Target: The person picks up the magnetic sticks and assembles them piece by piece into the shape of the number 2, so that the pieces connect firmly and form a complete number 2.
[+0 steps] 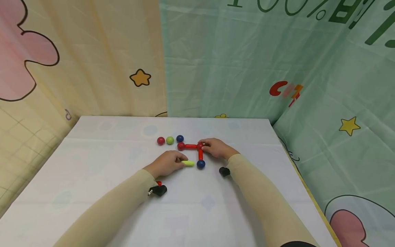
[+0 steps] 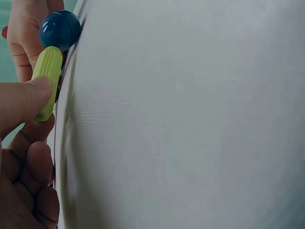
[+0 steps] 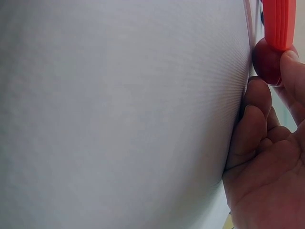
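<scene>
The left hand [image 1: 167,162] pinches a yellow-green rod [image 1: 188,163] between thumb and fingers; the rod's free end points at a dark blue ball [image 1: 201,164]. In the left wrist view that rod [image 2: 48,67] appears against the blue ball [image 2: 60,30]; whether they touch is hard to tell. The right hand [image 1: 217,148] grips a red ball [image 1: 200,146] at the corner of a joined piece. From this corner one red rod [image 1: 190,146] runs left to another red ball [image 1: 181,146], and a second red rod [image 1: 200,154] runs down to the blue ball.
Behind the joined piece lie a loose red ball [image 1: 160,141], a green ball [image 1: 170,140] and a blue ball [image 1: 180,138] on the white table [image 1: 102,154]. Printed curtains hang behind the table and on its right. Black straps' ends show at both wrists.
</scene>
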Available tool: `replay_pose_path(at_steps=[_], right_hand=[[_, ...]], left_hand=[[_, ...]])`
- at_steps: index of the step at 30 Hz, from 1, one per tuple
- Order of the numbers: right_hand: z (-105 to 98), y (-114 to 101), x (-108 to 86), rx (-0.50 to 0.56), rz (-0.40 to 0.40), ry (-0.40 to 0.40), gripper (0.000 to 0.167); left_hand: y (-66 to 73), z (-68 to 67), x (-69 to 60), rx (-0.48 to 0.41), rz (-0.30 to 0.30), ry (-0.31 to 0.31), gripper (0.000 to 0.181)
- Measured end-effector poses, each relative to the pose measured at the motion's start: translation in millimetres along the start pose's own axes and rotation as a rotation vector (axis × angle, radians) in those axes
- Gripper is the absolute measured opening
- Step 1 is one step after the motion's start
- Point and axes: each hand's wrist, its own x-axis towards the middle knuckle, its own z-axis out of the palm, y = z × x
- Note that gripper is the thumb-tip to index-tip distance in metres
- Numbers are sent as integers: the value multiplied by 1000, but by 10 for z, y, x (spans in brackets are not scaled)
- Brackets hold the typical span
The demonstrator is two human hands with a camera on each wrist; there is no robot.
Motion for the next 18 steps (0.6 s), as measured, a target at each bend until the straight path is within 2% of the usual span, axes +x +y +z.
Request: replay_pose_path(at_steps=[8, 18], right_hand=[[-6, -8, -2, 0, 8, -2, 40], [0, 2, 15, 5, 15, -3, 40]], left_hand=[[48, 94, 54, 2, 25, 6, 24], [68, 86, 42, 9, 25, 9, 24]])
